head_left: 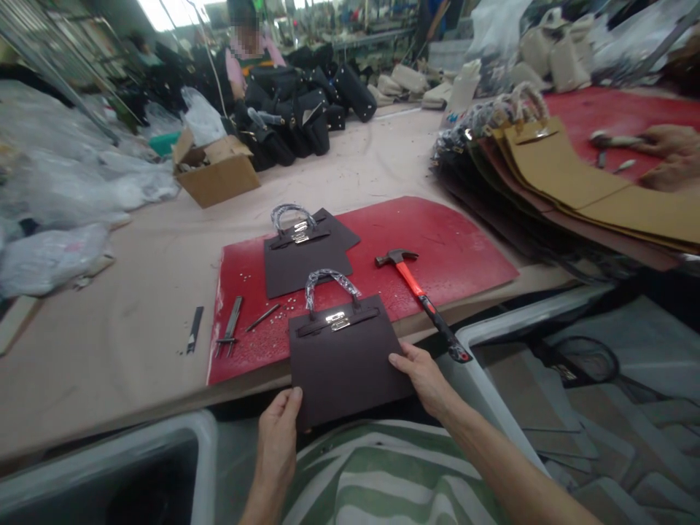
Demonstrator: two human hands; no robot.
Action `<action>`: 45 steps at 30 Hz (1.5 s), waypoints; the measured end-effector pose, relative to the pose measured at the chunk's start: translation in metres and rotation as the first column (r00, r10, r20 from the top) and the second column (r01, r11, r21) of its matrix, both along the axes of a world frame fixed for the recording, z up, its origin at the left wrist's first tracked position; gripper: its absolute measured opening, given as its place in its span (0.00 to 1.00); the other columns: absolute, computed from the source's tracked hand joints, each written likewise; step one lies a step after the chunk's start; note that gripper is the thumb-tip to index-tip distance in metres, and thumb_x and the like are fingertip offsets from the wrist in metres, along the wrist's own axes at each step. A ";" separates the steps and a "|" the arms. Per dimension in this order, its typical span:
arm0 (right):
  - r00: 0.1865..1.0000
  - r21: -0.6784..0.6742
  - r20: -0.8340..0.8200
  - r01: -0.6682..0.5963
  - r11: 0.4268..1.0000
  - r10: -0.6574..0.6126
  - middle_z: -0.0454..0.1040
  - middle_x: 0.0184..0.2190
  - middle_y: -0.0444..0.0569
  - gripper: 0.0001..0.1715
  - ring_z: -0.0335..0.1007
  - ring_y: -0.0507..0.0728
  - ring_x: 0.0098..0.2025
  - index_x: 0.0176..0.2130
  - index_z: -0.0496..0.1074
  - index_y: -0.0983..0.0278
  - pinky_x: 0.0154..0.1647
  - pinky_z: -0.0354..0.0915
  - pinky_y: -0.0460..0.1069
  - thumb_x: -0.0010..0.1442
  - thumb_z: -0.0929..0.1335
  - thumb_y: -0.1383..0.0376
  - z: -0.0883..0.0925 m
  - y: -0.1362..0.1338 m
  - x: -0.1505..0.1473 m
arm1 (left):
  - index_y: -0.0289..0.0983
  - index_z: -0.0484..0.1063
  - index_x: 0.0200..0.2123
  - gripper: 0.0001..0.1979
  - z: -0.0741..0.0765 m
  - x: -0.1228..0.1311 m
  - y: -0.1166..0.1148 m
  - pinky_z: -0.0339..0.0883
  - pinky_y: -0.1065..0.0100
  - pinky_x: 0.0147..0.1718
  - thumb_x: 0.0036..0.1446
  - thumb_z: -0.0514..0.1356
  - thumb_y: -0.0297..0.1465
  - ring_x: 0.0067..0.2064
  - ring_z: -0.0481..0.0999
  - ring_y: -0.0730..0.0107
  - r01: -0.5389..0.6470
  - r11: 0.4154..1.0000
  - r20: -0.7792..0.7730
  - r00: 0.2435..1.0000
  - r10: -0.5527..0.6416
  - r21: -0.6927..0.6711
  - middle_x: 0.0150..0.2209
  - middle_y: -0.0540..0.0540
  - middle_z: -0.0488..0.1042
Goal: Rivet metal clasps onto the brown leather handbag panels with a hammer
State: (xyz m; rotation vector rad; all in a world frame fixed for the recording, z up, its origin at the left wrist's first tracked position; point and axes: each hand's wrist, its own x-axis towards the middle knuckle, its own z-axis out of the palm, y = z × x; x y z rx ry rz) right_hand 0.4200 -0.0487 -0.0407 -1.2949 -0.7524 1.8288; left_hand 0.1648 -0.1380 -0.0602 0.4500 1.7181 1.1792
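Observation:
Between my two hands I hold a dark brown handbag panel [347, 372] over the table's front edge. It has a plastic-wrapped handle and a shiny metal clasp. My left hand [280, 423] pinches its lower left edge, thumb on top. My right hand [421, 372] grips its right edge the same way. Just beyond, a similar panel [303, 266] with a wrapped handle lies on the red mat [448, 233], partly over another dark piece. To the right rests a claw hammer [424, 299] with a red and black handle. Left on the mat are a pronged punch [230, 328] and a thin metal rod [263, 317].
Tan and dark panels [563, 175] are stacked at the right; beyond them a co-worker's hand [672, 146] holds a hammer. A cardboard box [219, 175], black bags [295, 109] and plastic wrapping [71, 160] lie farther back. Grey bins [208, 452] stand below the table's edge.

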 end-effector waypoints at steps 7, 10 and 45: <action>0.977 0.103 0.213 -0.008 0.995 -0.015 0.81 0.32 0.49 0.19 0.76 0.60 0.35 0.36 0.75 0.63 0.42 0.71 0.55 0.51 0.70 0.51 0.000 0.008 -0.002 | 0.33 0.77 0.35 0.32 0.001 0.006 0.002 0.64 0.72 0.21 0.39 0.72 0.55 0.27 0.72 0.68 -0.005 1.000 0.069 0.998 0.004 0.011 0.28 0.47 0.77; 0.938 0.157 0.347 -0.037 0.987 -0.020 0.79 0.30 0.49 0.19 0.74 0.60 0.34 0.35 0.74 0.63 0.39 0.70 0.54 0.54 0.67 0.51 0.001 0.015 -0.001 | 0.33 0.77 0.33 0.30 0.002 0.009 0.005 0.63 0.72 0.20 0.38 0.72 0.54 0.26 0.72 0.68 -0.013 1.000 0.090 0.996 0.012 0.012 0.27 0.47 0.77; 0.828 0.048 0.510 -0.297 0.954 0.232 0.72 0.20 0.36 0.47 0.64 0.53 0.23 0.73 0.47 0.68 0.29 0.60 0.48 0.59 0.62 0.59 0.030 -0.037 0.004 | 0.34 0.75 0.40 0.29 0.007 0.014 0.013 0.67 0.72 0.21 0.42 0.71 0.49 0.27 0.76 0.67 0.027 0.998 0.038 0.999 -0.026 -0.048 0.30 0.46 0.79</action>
